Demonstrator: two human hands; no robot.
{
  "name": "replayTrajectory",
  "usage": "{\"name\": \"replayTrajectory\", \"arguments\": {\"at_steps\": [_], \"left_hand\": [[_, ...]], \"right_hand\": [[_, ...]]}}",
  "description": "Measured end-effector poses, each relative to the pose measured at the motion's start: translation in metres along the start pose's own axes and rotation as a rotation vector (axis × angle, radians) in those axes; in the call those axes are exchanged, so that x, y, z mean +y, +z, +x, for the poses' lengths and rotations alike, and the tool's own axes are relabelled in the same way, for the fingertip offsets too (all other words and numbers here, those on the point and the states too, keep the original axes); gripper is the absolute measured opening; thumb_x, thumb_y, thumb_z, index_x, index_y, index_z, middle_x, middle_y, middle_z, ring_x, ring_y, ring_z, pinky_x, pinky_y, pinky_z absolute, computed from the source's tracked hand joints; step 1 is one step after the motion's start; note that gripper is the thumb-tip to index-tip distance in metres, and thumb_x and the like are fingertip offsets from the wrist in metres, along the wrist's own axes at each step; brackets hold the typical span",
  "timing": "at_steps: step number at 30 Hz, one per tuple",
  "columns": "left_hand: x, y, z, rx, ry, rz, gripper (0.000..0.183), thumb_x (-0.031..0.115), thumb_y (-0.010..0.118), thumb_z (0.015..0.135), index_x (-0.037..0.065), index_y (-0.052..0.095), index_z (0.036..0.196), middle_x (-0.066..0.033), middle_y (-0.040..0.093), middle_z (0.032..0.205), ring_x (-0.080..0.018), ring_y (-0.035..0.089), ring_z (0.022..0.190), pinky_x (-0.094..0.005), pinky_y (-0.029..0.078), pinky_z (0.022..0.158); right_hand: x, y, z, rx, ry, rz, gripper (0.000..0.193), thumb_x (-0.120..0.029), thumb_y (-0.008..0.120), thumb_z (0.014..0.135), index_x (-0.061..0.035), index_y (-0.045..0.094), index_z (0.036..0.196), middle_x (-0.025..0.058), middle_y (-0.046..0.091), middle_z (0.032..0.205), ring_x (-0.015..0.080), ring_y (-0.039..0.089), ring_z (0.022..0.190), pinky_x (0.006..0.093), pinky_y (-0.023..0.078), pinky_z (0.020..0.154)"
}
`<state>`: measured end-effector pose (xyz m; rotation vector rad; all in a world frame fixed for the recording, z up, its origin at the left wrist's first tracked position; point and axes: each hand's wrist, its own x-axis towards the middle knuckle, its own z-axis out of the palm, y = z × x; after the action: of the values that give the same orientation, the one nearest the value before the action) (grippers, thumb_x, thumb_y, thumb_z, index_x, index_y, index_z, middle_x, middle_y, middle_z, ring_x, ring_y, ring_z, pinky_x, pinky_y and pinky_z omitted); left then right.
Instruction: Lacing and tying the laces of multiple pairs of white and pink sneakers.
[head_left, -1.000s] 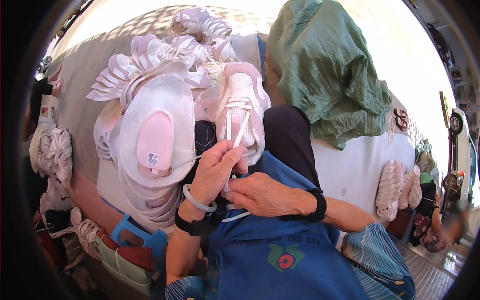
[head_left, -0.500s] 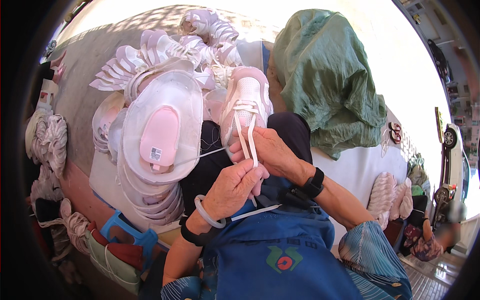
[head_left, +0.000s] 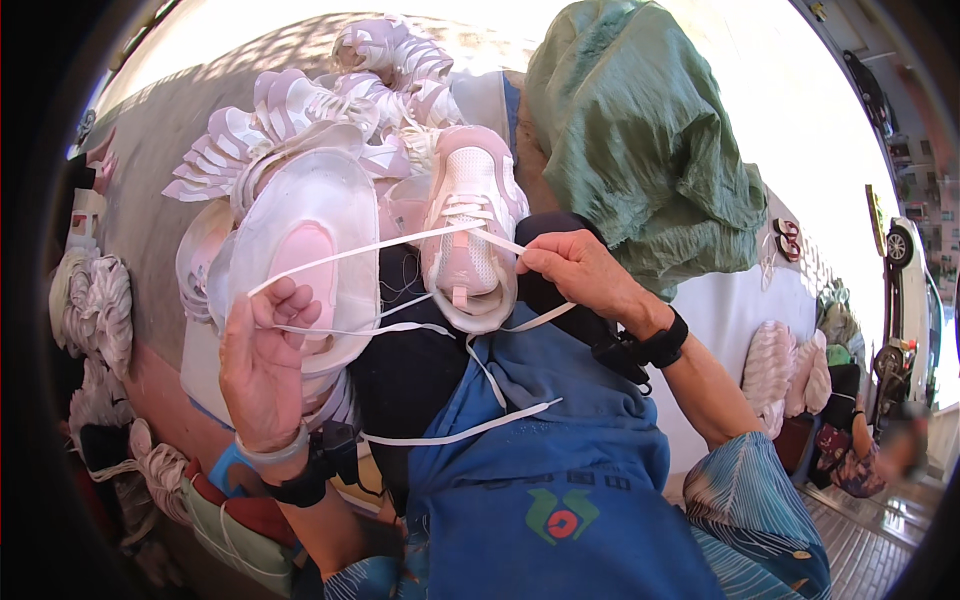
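A pink and white sneaker upper (head_left: 468,172) rests at my knees, toe pointing away, with flat white lace crossing its front. My left hand (head_left: 262,365) is off to the left with curled fingers, closed on one part of the shoelace (head_left: 365,248), which runs taut to the shoe. On the right, my right hand (head_left: 588,275) pinches the lace's other side close to the shoe. Loose lace ends hang over my blue apron (head_left: 540,460). Behind my left hand stand nested translucent plastic trays (head_left: 345,215) with a pink insole-shaped piece (head_left: 310,262) in the top one.
Stacked pink and white shoe uppers (head_left: 245,125) lie beyond the trays. A large green cloth bundle (head_left: 640,140) stands at the far right. More bundled uppers (head_left: 765,380) and a seated person (head_left: 850,460) are at the right. A blue plastic stool (head_left: 232,472) sits at lower left.
My hands were together over the shoe, holding the laces. They have parted, left hand far leftward and right hand slightly rightward, stretching the lace across the shoe.
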<state>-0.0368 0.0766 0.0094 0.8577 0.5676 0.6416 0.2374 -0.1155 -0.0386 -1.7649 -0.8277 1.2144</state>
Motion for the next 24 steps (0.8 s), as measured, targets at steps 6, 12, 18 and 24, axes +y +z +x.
{"name": "replayTrajectory", "arguments": {"at_steps": [6, 12, 18, 24], "left_hand": [[0.065, -0.073, 0.0, -0.066, 0.265, -0.229, 0.027, 0.02, 0.043, 0.098, -0.002, 0.051, 0.109, -0.0219, 0.047, 0.127, -0.0356, 0.037, 0.128, -0.0506, 0.026, 0.111], [0.097, -0.043, 0.009, 0.413, 0.671, -0.151, 0.03, 0.013, 0.044, 0.096, -0.006, 0.045, 0.119, -0.0264, 0.037, 0.136, -0.0422, 0.022, 0.135, -0.0612, 0.013, 0.112], [0.095, -0.065, 0.004, -0.227, 0.494, -0.112, 0.028, 0.015, 0.042, 0.097, -0.006, 0.048, 0.114, -0.0128, 0.049, 0.1, -0.0183, 0.046, 0.083, -0.0356, 0.038, 0.086], [-0.043, 0.075, 0.041, -0.014, 0.099, 0.852, 0.025, 0.017, 0.047, 0.096, 0.0, 0.056, 0.112, -0.0048, 0.06, 0.089, -0.0081, 0.048, 0.061, -0.021, 0.042, 0.06]], "right_hand": [[0.017, -0.014, -0.013, -0.032, -0.094, -0.321, 0.025, -0.021, 0.051, 0.088, -0.0003, 0.064, 0.082, 0.0092, 0.056, 0.063, 0.0175, 0.051, 0.059, 0.0309, 0.043, 0.059], [0.031, -0.031, -0.017, 0.084, -0.065, -0.278, 0.026, -0.022, 0.052, 0.085, 0.0003, 0.065, 0.08, 0.011, 0.057, 0.063, 0.0188, 0.054, 0.059, 0.032, 0.043, 0.059], [0.035, -0.038, -0.027, 0.069, 0.123, 0.015, 0.028, -0.024, 0.051, 0.091, -0.0033, 0.063, 0.077, -0.0048, 0.046, 0.062, 0.0031, 0.036, 0.051, 0.0204, 0.027, 0.044], [0.035, -0.027, -0.036, 0.064, 0.069, 0.008, 0.027, -0.022, 0.054, 0.086, 0.0005, 0.064, 0.075, -0.002, 0.05, 0.06, 0.0062, 0.043, 0.058, 0.0235, 0.034, 0.05]]}}
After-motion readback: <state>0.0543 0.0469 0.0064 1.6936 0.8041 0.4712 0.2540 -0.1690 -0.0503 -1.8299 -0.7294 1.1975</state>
